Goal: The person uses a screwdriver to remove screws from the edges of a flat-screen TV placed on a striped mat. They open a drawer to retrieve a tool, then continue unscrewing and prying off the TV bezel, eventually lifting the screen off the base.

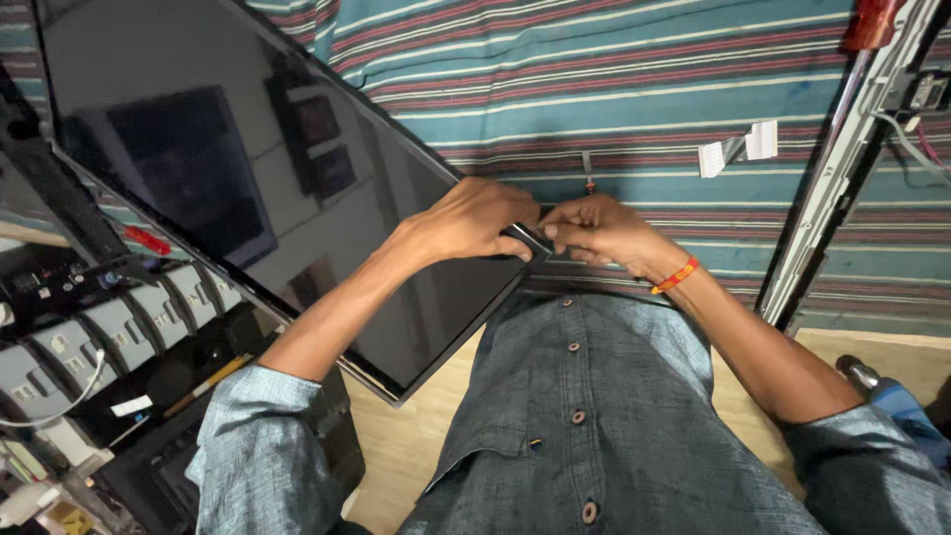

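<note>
Closest in, a grey-blue buttoned shirt (584, 416) fills the lower view, both sleeves rolled to the elbow. Just beyond, the left hand (474, 220) curls its fingers over the right-hand edge of a large dark flat screen panel (248, 178), gripping it near the corner. The right hand (599, 230), with an orange band (676, 275) at its wrist, meets it there, fingertips pinched on the same edge. The panel tilts across the left of the view. Behind lies a striped teal and red cloth (614, 89), with a white ribbon cable (738, 149) on it and a pale metal frame (842, 168) at the right.
</note>
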